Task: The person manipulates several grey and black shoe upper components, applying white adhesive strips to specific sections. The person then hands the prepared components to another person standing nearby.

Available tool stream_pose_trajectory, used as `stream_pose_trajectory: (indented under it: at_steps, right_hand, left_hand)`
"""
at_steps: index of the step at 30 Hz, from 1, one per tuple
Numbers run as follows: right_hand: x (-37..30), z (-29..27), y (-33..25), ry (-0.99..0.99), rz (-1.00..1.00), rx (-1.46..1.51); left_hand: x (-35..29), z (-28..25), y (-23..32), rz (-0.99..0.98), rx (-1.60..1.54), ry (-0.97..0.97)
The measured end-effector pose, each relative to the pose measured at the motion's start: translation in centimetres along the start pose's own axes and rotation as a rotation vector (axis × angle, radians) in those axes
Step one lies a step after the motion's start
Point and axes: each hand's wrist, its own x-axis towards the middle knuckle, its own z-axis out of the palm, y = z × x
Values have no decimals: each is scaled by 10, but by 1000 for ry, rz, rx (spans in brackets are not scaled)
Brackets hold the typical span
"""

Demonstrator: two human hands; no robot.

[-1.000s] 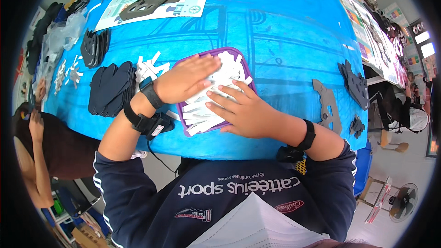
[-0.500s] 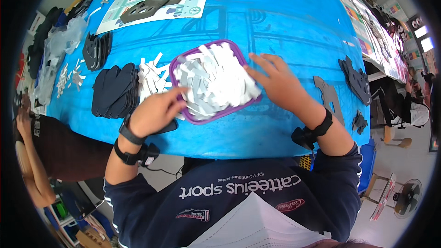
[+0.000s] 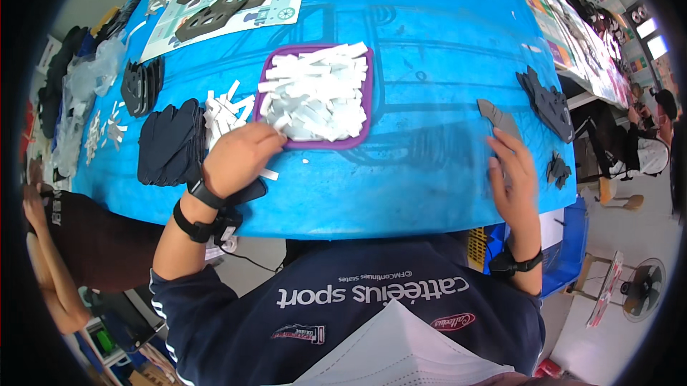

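Note:
A purple plastic tray [image 3: 370, 93] filled with short white strips [image 3: 322, 93] sits on the blue-covered table in front of me. At its near left corner my left hand [image 3: 242, 159] has its fingers closed against the rim. Further right, my right hand [image 3: 514, 182] is off the tray, its fingers apart and nothing visible in them. Just beyond its fingertips lies a flat dark grey cut-out piece [image 3: 495, 115], partly hidden by the hand. Loose white strips [image 3: 227, 110] lie left of the tray, beside a stack of black flat pieces [image 3: 170, 144].
Black cut-out pieces [image 3: 547, 107] lie at the right table edge, small dark scraps [image 3: 558, 170] nearer me. A printed sheet [image 3: 236, 3] with dark cut-outs is at the far left. Another person's arm [image 3: 54, 264] shows at the left; a blue bin [image 3: 565, 257] stands at lower right.
The tray has turned straighter and shifted slightly left and away from me. My right hand has left its right side and moved right, down to the grey piece.

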Motion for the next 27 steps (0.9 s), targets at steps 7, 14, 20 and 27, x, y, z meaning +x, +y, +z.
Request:
stream_pose_trajectory:
  at_steps: [7, 14, 20, 27]
  right_hand:
    - [-73, -28, 18, 138, 282, -58]
    - [-127, -48, 35, 245, 320, -78]
    - [-194, -81, 91, 590, 435, -229]
    - [-324, -91, 191, 844, 943, -301]
  left_hand:
    - [-5, -14, -7, -71, 93, -100]
    - [-19, -20, 21, -285, -92, 31]
    - [40, -10, 9, -186, -100, 102]
    - [92, 42, -54, -384, -172, -250]
